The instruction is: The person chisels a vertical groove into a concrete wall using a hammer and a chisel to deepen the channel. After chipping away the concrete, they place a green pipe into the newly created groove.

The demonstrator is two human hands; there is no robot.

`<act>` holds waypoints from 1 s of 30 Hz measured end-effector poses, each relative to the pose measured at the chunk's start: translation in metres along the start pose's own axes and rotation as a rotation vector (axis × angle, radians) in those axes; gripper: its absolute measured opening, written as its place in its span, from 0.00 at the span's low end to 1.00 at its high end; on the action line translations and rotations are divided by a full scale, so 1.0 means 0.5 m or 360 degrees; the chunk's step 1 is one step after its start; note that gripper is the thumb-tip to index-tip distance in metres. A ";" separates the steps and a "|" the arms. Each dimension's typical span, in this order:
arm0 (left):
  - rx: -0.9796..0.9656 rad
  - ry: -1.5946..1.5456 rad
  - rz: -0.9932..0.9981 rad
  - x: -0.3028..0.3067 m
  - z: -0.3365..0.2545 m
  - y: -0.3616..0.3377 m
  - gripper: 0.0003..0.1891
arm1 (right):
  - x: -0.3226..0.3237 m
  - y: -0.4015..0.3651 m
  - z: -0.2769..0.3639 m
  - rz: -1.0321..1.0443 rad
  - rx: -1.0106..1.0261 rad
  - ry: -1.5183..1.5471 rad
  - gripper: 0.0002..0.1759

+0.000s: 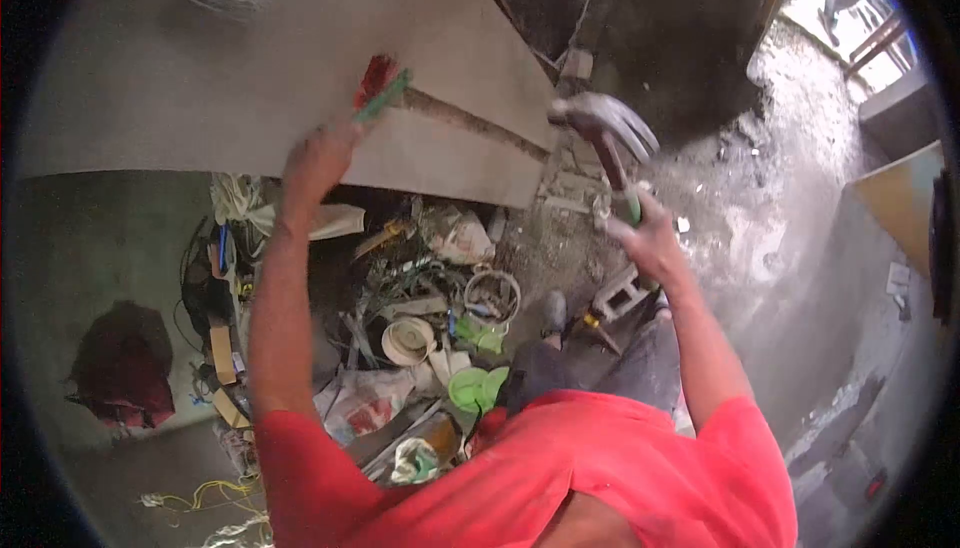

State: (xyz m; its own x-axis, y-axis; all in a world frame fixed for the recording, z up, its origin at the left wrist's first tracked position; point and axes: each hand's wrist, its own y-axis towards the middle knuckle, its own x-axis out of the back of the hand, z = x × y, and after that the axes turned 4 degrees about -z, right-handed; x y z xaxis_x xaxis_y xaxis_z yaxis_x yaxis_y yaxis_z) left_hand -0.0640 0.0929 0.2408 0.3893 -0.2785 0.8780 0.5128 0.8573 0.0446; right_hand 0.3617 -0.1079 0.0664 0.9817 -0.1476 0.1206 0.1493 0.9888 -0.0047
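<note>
My left hand (320, 160) is closed around the lower end of a green chisel (384, 96). The chisel lies against a pale plastered wall (300, 38), its upper end at the left end of a long narrow groove (475, 124). Beside it shows a rough red patch (376, 78). Out to the right, my right hand (648, 238) grips the green handle of a claw hammer (605, 133). The hammer is raised, apart from the chisel, its head blurred by motion.
Below the wall, clutter covers the floor: a round pale bucket (408, 341), a green plastic bowl (475, 388), cables and bags. A hollow concrete block (620, 293) sits near my feet. Rubble (575, 188) lies at the wall's right end. Bright daylight enters at the upper right.
</note>
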 end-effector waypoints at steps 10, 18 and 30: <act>-0.0427 0.0262 -0.0051 0.094 -0.001 0.104 0.15 | -0.201 0.143 0.130 -0.0063 -0.0262 0.0465 0.29; -0.0301 0.0380 0.0360 0.173 -0.071 0.125 0.14 | -0.433 0.192 0.064 -0.0685 0.0058 0.0445 0.31; -0.0364 0.0548 0.0369 0.161 -0.074 0.133 0.14 | -0.355 0.198 0.075 -0.0599 0.0232 0.0607 0.31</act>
State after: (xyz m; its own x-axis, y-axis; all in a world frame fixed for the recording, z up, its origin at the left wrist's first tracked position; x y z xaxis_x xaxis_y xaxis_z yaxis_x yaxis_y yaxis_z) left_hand 0.0300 0.1116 0.2969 0.7246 -0.2516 0.6416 0.5228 0.8072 -0.2739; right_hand 0.1980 0.0169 0.0820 0.8410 -0.4625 -0.2807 0.5069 0.8549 0.1102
